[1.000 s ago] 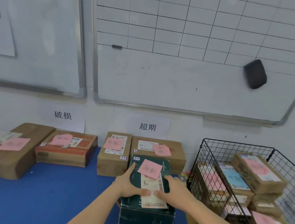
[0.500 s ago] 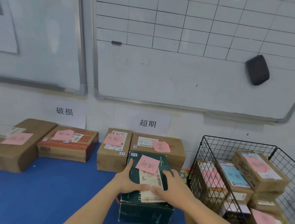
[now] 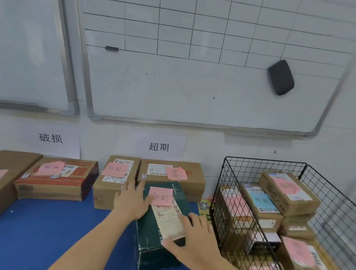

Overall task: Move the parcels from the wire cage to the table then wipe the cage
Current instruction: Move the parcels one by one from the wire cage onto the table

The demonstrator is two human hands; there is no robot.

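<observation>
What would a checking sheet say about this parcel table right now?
Surface: blue table, set against the wall.
Job's things: green parcel on the table; four brown parcels by the wall; wire cage holds other parcels.
Clutter: small colourful item between green parcel and cage, unclear.
Hands: left hand and right hand rest on green parcel, fingers straight.
Cables: nothing seen.
Surroundings: whiteboard with eraser; two paper signs.
</observation>
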